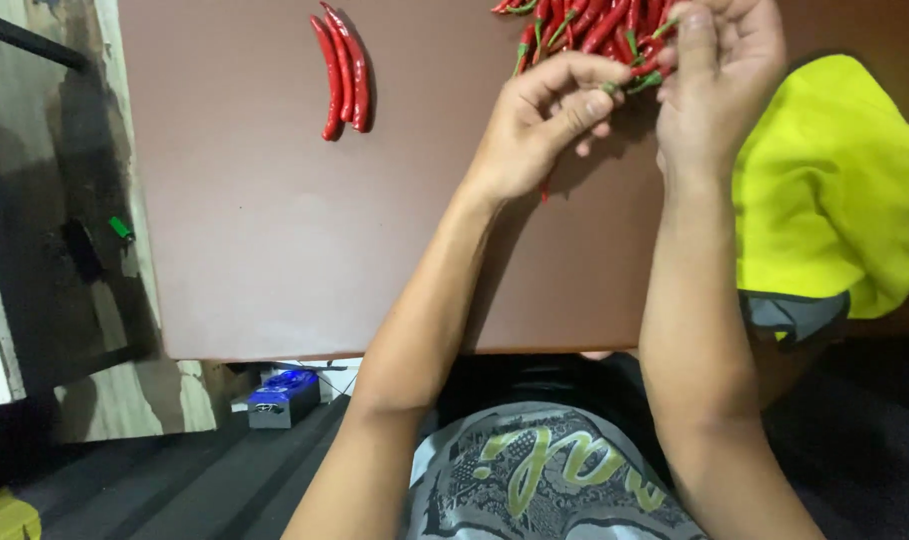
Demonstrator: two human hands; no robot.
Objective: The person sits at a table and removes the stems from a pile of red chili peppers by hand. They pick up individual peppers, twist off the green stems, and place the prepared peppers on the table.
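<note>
Head view, read from the bottom of the frame upward. At the bottom centre is the person's grey printed shirt [534, 480], with both bare forearms rising from it toward the upper right. At the lower left, below the table edge, a small blue-lit box [284, 395] sits on the dark floor. A brown table [274, 230] fills the middle of the frame; a bright yellow cloth [834, 190] lies over its right edge.

The left hand [539, 125] is curled in the upper centre, thumb and forefinger pinched together on the green stem [610, 88] of a chilli, whose red tip shows just below the palm. The right hand [719, 85] is beside it, fingers bent loosely inward and touching the heap of chillies [584, 25] at the top edge; whether it grips one cannot be told.

Three long red chillies [342, 70] lie side by side in the upper left of the table, well apart from the heap.

Risks, as judgement: a stem pulled askew could tear the flesh and release juice onto bare fingers, which would sting if carried to the eyes. The heap lies near the yellow cloth, so loose chillies could roll onto it and stain it.
</note>
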